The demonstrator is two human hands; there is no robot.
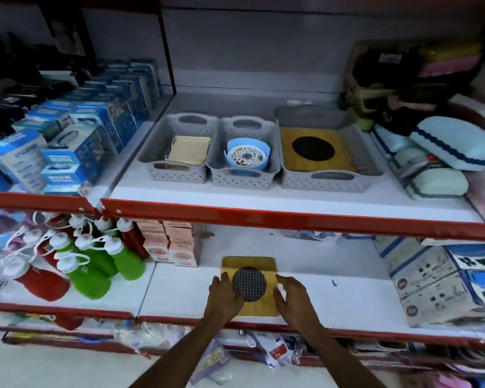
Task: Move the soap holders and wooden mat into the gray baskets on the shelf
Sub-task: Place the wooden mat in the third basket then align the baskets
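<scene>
A wooden mat (261,264) with a black round centre lies flat on the lower shelf. My left hand (225,294) rests on its left edge, fingers spread. My right hand (291,294) hovers at its right edge, fingers apart. On the upper shelf stand three gray baskets. The left basket (154,152) holds a cream soap holder (189,149). The middle basket (221,161) holds a round blue soap holder (248,155). The right basket (361,152) holds a second wooden mat (314,148).
Blue boxes (67,141) fill the upper shelf's left side; pale blue cases (454,147) lie to the right. On the lower shelf, green and red bottles (95,261) lie left, pink cartons (174,242) behind, white and blue boxes (443,278) right. Red shelf edges (291,217) run across.
</scene>
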